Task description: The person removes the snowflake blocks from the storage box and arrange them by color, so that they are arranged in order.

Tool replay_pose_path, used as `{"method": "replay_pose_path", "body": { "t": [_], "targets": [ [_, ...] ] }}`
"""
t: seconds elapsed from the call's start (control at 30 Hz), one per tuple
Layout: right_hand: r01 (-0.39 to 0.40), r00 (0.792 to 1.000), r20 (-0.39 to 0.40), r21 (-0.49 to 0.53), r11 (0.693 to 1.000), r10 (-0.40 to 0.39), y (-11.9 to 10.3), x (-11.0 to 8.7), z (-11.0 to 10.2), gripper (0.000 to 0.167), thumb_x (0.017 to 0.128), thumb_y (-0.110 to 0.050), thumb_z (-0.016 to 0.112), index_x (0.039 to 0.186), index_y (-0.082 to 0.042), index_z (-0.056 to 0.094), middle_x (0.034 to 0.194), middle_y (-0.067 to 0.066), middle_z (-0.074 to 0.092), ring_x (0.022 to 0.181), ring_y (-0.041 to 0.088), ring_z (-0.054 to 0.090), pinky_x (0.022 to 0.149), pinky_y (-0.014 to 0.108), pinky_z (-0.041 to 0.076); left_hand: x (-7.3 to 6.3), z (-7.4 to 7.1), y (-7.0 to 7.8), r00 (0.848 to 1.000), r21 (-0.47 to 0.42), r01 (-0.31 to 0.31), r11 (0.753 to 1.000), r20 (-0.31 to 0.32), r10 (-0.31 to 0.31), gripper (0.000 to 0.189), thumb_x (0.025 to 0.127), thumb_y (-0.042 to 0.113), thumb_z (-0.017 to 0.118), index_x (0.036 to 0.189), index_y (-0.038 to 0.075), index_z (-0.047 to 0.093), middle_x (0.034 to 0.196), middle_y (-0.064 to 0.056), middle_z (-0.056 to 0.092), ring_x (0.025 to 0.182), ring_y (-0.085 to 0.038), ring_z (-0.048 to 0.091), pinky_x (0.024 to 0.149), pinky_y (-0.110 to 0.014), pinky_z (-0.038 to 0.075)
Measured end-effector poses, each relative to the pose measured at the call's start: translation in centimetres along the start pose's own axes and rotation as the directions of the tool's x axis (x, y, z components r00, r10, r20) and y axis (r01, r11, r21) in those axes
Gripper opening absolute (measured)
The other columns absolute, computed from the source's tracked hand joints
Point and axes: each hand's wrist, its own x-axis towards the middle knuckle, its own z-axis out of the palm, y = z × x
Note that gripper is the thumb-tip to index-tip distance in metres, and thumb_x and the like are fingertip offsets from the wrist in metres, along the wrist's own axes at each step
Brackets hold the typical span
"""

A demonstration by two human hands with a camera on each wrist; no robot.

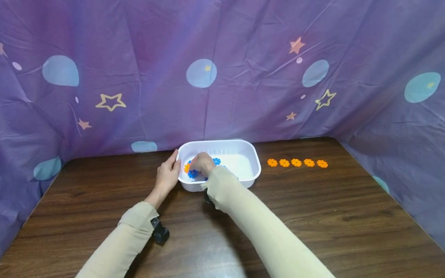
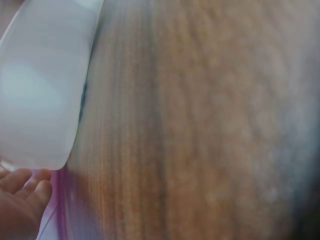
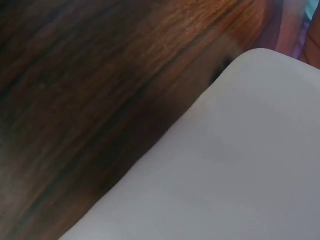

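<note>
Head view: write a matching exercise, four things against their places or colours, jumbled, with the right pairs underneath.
1. Left hand
2. Right hand
3. Row of five orange flower pieces
4. Curtain

A. Inside the white tub
B. Purple, behind the table
C. Against the tub's left end
D. On the table, right of the tub

Right pairs: 1-C, 2-A, 3-D, 4-B.

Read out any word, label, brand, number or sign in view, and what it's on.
None can be read. The white tub, orange flower discs and tabletop show no lettering; the purple curtain bears only printed stars and rounded shapes. Any marking on the black wrist device is too small to tell.
</note>
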Motion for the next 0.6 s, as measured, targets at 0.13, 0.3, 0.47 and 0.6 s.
{"method": "replay_pose_path", "body": {
  "t": [0.13, 0.3, 0.47, 0.6],
  "targets": [
    [-0.009, 1.0, -0.006, 0.013, 1.0, 0.009, 0.14, 0.4, 0.06, 0.016, 0.074, -0.001, 0.071, 0.066, -0.007, 0.058, 0.061, 0.001, 0.051, 0.054, 0.013, 0.044, 0.046, 0.021, 0.036, 0.03, -0.03, 0.0, 1.0, 0.007, -0.002, 1.0, -0.001, 0.002, 0.046, 0.098, 0.019, 0.045, 0.142, 0.007, 0.04, 0.14, -0.015, 0.044, 0.126, -0.033, 0.047, 0.106, -0.046, 0.036],
    [-0.009, 1.0, -0.014, 0.066, 0.998, 0.01, 0.18, 0.64, 0.21, 0.02, 0.075, 0.001, 0.07, 0.065, -0.007, 0.055, 0.058, 0.001, 0.047, 0.05, 0.012, 0.04, 0.043, 0.02, 0.033, 0.02, 0.0, 0.0, 1.0, 0.012, -0.012, 1.0, 0.0, 0.012, 0.046, 0.098, 0.018, 0.045, 0.142, 0.006, 0.041, 0.14, -0.016, 0.044, 0.125, -0.034, 0.047, 0.106, -0.047, 0.036],
    [-0.035, 0.999, -0.009, 0.177, 0.984, 0.038, -0.03, 0.42, 0.19, 0.014, 0.077, 0.006, 0.066, 0.069, -0.002, 0.057, 0.056, 0.002, 0.047, 0.044, 0.009, 0.038, 0.04, 0.017, 0.031, -0.03, -0.01, 0.02, 1.0, 0.02, -0.026, 0.999, -0.01, 0.026, 0.045, 0.097, 0.017, 0.046, 0.141, 0.005, 0.042, 0.139, -0.017, 0.045, 0.124, -0.036, 0.048, 0.105, -0.048, 0.037],
    [-0.018, 0.999, -0.03, 0.198, 0.98, 0.025, -0.08, 0.0, -0.1, 0.007, 0.077, 0.007, 0.067, 0.077, 0.002, 0.061, 0.059, 0.002, 0.049, 0.048, 0.01, 0.044, 0.042, 0.017, 0.035, 0.0, -0.04, -0.06, 1.0, 0.024, -0.024, 0.999, -0.002, 0.024, 0.045, 0.098, 0.017, 0.045, 0.141, 0.005, 0.041, 0.14, -0.016, 0.044, 0.124, -0.035, 0.047, 0.105, -0.048, 0.037]
  ]
}}
